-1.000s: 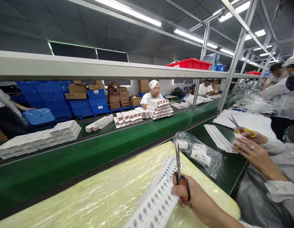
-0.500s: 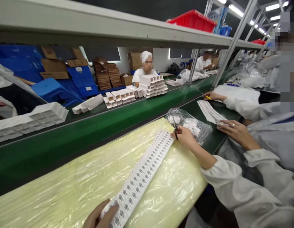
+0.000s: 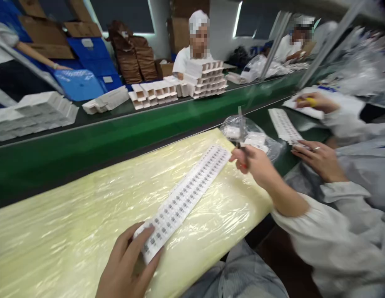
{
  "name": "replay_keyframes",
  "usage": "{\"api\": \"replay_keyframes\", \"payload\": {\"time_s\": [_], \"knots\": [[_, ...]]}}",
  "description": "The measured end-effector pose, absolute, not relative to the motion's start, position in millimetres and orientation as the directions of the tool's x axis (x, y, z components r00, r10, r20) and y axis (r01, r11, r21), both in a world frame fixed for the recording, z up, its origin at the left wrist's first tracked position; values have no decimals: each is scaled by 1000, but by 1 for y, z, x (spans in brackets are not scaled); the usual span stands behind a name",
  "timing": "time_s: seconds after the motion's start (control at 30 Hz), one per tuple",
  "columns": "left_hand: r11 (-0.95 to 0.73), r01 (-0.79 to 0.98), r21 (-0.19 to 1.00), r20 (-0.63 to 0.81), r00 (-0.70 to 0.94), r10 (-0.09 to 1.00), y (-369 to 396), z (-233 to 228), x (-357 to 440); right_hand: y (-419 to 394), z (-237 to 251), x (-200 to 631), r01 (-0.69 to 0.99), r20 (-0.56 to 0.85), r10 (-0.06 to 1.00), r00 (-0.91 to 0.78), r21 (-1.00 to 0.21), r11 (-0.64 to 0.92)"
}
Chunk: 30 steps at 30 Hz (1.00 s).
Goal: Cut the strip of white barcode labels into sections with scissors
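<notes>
A long white strip of printed labels lies slantwise over the yellow plastic-wrapped board. My left hand is closed on its near end, thumb and fingers along the two edges. At the far end, my right hand is wrapped round the handles of a pair of scissors, blades pointing up and away. The fingers of that hand are beside the strip's far corner; I cannot tell whether they touch it. Behind the scissors sits a clear plastic bag with white rolls inside.
To my right, a co-worker's hand rests by another label strip; their other hand holds something yellow. Across the green conveyor edge, white boxes are stacked before a seated person. A metal post stands beyond.
The view has tipped downward. My right hand with the scissors has drawn back from the strip's far end, its blades now upright. My left hand still holds the near end.
</notes>
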<state>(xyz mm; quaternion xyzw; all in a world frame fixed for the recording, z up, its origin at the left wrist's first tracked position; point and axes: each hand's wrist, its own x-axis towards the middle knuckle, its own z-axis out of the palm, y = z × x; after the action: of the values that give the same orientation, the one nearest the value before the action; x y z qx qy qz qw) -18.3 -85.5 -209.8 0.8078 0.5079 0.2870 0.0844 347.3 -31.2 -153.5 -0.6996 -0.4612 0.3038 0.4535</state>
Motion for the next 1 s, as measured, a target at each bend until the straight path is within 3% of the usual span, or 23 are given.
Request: {"api": "replay_keyframes", "payload": {"time_s": [0.03, 0.07, 0.1, 0.17, 0.23, 0.4, 1.0], "knots": [[-487, 772, 409, 380, 341, 860, -86, -208, -18, -50, -148, 339, 301, -77, 955, 285, -939, -166], [-512, 765, 391, 392, 365, 845, -87, -206, -18, -70, -145, 330, 149, -216, 974, 62, -963, -223], [-531, 758, 379, 407, 380, 831, -87, -205, -17, -89, -144, 321, 62, -334, 925, -178, -943, -328], [-548, 750, 371, 429, 386, 817, -86, -204, -16, -123, -149, 304, 69, -485, 722, -494, -849, -524], [-542, 751, 378, 426, 378, 822, -86, -203, -14, -146, -162, 288, 148, -544, 563, -622, -787, -598], [-527, 744, 410, 412, 364, 835, -88, -201, -11, -155, -197, 263, 173, -618, 465, -634, -699, -694], [-547, 736, 399, 438, 372, 818, -90, -198, -8, -129, -190, 241, 36, -631, 496, -597, -638, -769]]}}
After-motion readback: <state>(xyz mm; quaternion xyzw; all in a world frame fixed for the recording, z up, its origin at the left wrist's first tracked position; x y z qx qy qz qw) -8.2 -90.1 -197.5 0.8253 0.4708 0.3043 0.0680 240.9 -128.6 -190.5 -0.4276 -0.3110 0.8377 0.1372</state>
